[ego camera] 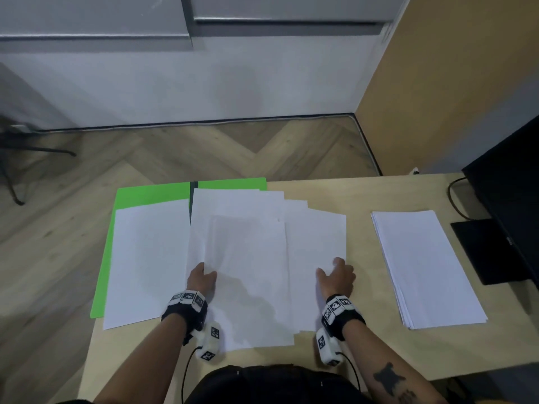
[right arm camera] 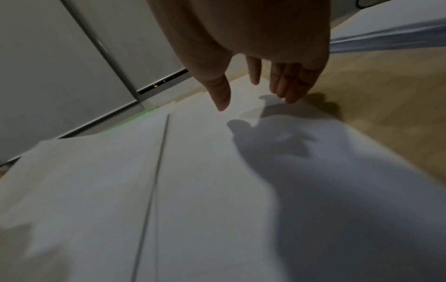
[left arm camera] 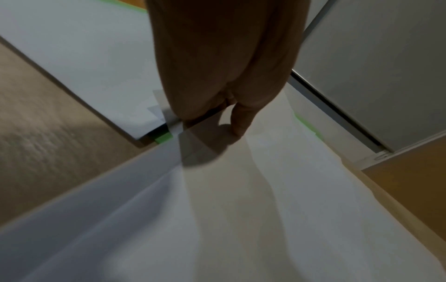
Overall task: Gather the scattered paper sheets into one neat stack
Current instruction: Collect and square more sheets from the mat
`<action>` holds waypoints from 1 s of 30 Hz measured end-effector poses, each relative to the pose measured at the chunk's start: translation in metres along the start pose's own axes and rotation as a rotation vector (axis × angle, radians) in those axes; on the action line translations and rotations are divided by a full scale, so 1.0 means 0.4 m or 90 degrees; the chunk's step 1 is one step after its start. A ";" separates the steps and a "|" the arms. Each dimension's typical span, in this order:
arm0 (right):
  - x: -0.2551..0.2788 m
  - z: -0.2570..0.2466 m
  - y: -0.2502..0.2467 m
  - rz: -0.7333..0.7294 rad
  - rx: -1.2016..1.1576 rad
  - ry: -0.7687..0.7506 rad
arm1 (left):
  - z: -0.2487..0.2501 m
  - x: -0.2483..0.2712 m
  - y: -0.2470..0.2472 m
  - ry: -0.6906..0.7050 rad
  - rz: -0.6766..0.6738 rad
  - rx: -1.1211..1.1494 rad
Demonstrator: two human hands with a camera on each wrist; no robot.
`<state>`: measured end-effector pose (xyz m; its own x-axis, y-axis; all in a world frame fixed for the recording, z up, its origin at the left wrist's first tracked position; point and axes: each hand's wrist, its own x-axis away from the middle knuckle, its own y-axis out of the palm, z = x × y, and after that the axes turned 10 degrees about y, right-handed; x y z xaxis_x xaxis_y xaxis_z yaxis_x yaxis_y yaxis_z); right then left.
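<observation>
Several loose white sheets (ego camera: 248, 243) overlap in the middle of the wooden table (ego camera: 364, 345). My left hand (ego camera: 201, 277) is at their left edge. In the left wrist view my left hand (left arm camera: 212, 124) pinches the top sheet (left arm camera: 241, 209), thumb on top and fingers beneath, and the paper bows upward. My right hand (ego camera: 335, 272) is spread flat at the right edge of the rightmost sheet (ego camera: 315, 237). The right wrist view shows the right hand (right arm camera: 255, 99) with straight fingers just over the paper (right arm camera: 205, 171). One more sheet (ego camera: 145, 258) lies on an open green folder (ego camera: 151, 191).
A squared stack of paper (ego camera: 423, 266) lies to the right of the loose sheets. A black monitor (ego camera: 513, 185), its base (ego camera: 481, 249) and a cable (ego camera: 455, 196) fill the table's right end. The folder overhangs the left table edge above the wooden floor.
</observation>
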<state>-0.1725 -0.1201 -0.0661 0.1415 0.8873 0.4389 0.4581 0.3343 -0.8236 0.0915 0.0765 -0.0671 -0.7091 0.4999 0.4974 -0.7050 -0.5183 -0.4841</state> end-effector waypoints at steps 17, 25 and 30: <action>-0.110 0.027 -0.021 -0.100 -0.123 0.070 | -0.089 0.001 0.034 -0.141 0.019 -0.035; -0.062 -0.066 -0.230 0.045 -0.336 -0.169 | -0.031 0.043 0.036 -0.124 0.037 0.021; 0.083 -0.167 -0.388 -0.059 -0.383 -0.373 | -0.010 0.060 0.045 -0.125 0.024 0.076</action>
<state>-0.1805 -0.1637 0.1004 -0.3217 0.9414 0.1010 0.8584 0.3350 -0.3885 0.0616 0.0819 -0.0668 -0.7100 0.3400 0.6166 -0.6627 -0.6188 -0.4219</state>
